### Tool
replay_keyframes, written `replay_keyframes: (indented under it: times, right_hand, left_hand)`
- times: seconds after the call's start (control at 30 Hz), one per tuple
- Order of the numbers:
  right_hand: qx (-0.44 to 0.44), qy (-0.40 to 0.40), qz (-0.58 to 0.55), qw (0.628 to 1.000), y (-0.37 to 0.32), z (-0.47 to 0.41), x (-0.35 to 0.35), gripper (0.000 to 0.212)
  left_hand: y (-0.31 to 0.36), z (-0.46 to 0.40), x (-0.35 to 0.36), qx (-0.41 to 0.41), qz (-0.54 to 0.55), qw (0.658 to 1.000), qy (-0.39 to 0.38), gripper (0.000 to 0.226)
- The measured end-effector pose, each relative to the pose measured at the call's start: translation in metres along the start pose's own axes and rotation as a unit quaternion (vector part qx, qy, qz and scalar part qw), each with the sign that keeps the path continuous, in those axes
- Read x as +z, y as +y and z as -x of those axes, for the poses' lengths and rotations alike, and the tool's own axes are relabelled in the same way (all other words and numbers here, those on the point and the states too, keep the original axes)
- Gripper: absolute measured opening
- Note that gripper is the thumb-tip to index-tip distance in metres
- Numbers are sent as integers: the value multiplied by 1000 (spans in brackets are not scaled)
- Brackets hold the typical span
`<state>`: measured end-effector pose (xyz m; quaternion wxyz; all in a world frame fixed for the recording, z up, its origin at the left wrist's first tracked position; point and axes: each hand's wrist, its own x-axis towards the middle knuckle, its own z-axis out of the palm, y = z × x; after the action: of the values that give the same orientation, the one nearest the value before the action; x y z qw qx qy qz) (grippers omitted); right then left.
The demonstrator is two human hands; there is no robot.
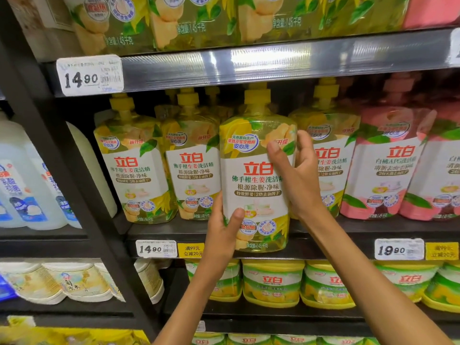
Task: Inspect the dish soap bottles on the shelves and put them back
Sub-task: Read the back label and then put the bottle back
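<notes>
A yellow dish soap bottle [254,175] with a yellow cap and white label is held upright in front of the middle shelf [348,230], its base overhanging the shelf edge. My left hand [222,230] grips its lower left side, thumb across the label. My right hand [296,175] grips its upper right side, thumb on the front and fingers curled behind. More yellow bottles of the same kind [139,165] stand in a row on the shelf behind and beside it.
Pink bottles [388,165] stand at the right of the same shelf, white-blue jugs [22,185] at the left. Large yellow bottles [194,21] fill the shelf above, squat yellow-green tubs [273,285] the shelf below. Price tags [155,249] line the shelf edges.
</notes>
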<state>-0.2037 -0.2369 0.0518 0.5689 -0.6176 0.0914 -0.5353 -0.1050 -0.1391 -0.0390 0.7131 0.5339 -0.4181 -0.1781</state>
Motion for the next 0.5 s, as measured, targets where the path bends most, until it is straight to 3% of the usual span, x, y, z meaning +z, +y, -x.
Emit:
replay_keyframes:
  times: [0.2, 0.27, 0.37, 0.5]
  right_hand:
    - [-38, 3, 83, 996, 6, -5, 4, 31]
    - [-40, 10, 116, 992, 8, -3, 5, 42]
    - [-52, 36, 195, 979, 14, 4, 8, 75]
    - [-137, 59, 173, 974, 18, 9, 7, 57]
  left_hand:
    - [-6, -8, 0, 3, -13, 1000, 9, 56]
    - [-7, -7, -1, 11, -19, 1000, 9, 56]
    - [-7, -2, 2, 26, -43, 998, 27, 68]
    - [-3, 4, 10, 45, -127, 987, 88, 76]
